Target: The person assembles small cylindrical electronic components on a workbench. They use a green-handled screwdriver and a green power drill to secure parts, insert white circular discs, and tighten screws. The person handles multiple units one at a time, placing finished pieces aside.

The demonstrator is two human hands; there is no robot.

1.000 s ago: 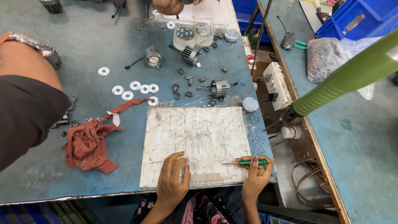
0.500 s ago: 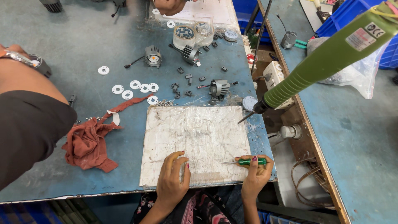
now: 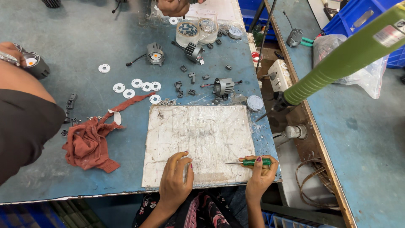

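My left hand (image 3: pixel 176 182) rests on the scratched white metal plate (image 3: pixel 202 135) near its front edge, fingers curled, with nothing visible in it. My right hand (image 3: pixel 260 176) grips a small green-handled screwdriver (image 3: pixel 253 161), which lies flat with its tip pointing left over the plate's front right corner. A big green power tool (image 3: pixel 337 63) slants in from the upper right, and its bit hangs just off the plate's right edge.
A red rag (image 3: pixel 88 141) lies left of the plate. White washers (image 3: pixel 137 84), small dark clips and grey lamp housings (image 3: pixel 223 86) are scattered behind it. A co-worker's black-sleeved arm (image 3: pixel 25 126) reaches in at left, holding a lamp housing (image 3: pixel 36 64). Another hand (image 3: pixel 173 6) works at the far edge.
The green power tool has swung in from the right toward the table edge. The co-worker's arm has shifted slightly. My hands have stayed in place.
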